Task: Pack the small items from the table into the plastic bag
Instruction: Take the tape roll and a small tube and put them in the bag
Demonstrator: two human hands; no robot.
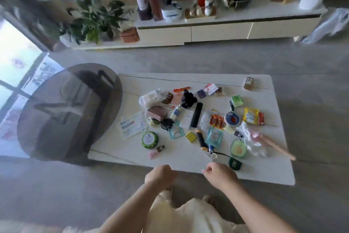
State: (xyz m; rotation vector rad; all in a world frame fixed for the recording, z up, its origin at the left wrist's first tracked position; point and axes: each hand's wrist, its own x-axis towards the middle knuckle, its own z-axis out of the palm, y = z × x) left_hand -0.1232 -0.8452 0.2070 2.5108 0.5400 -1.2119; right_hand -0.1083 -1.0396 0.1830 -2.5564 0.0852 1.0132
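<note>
Fists curled: left hand (162,173), right hand (219,173), above table (188,159) edge.

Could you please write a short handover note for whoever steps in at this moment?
Left hand: fingers curled, holding nothing visible, at the table's near edge.
Right hand: the same, just beside it.
Small items lie scattered across the white table, among them the round green tin and the avocado pouch.
A crumpled clear plastic bag lies at the right.
Done: nothing packed.
Left: everything.
</note>
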